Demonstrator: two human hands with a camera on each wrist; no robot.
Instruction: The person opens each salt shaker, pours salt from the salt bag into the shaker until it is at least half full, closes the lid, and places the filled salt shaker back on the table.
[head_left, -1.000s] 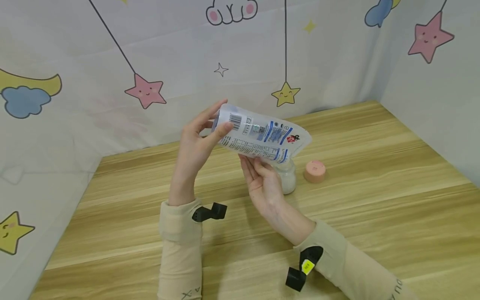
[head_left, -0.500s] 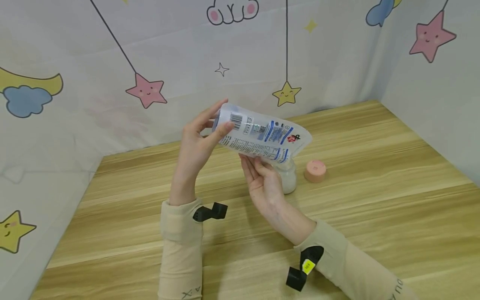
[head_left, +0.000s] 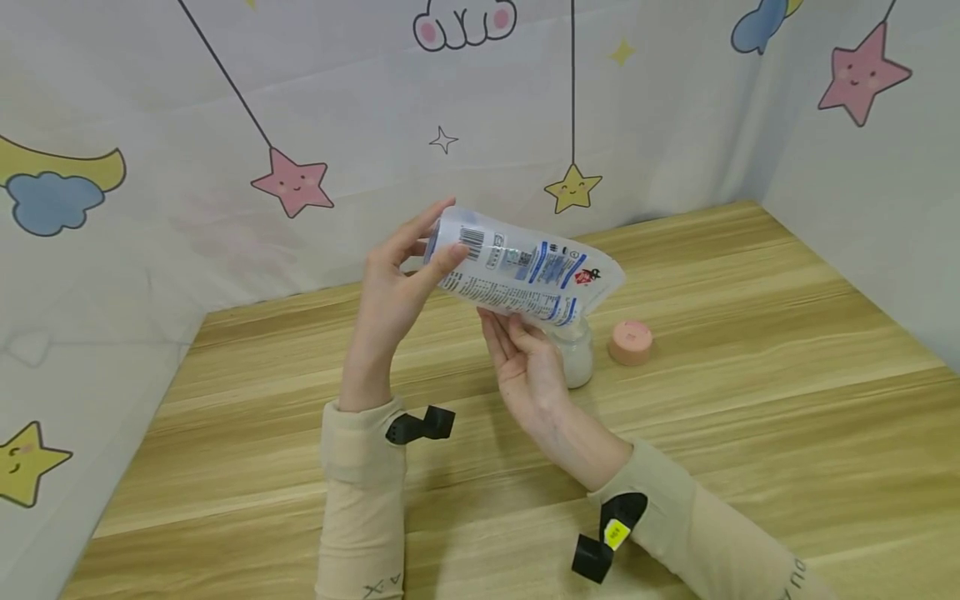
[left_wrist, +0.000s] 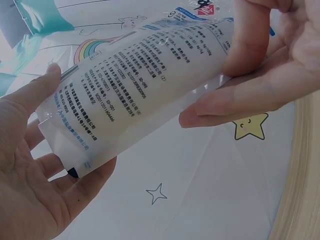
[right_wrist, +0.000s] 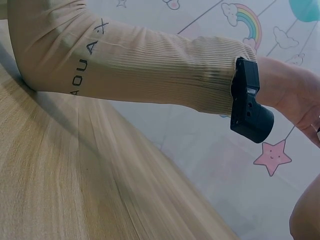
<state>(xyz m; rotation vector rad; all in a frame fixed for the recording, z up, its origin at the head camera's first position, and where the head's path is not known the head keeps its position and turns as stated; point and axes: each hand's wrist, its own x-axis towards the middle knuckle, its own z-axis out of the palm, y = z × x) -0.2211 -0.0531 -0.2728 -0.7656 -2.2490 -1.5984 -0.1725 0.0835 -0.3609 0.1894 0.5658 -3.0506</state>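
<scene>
A white printed plastic salt bag point(head_left: 525, 267) is held tilted in the air, its right end lower, over a clear glass jar point(head_left: 576, 358) with white contents. My left hand point(head_left: 401, 279) grips the bag's raised left end, thumb on the printed face. Under the bag's lower right part, my right hand point(head_left: 528, 367) is turned palm up and pinches its lower edge. In the left wrist view the salt bag point(left_wrist: 135, 90) lies between the left hand point(left_wrist: 35, 185) and the right hand point(left_wrist: 270, 65). The bag's mouth and the jar's rim are hidden.
To the right of the jar lies a pink round lid point(head_left: 632, 343) on the wooden table point(head_left: 750, 400). A white cloth point(head_left: 360, 100) printed with stars and clouds hangs behind the table. Small black cameras point(head_left: 420, 425) sit on both sleeves.
</scene>
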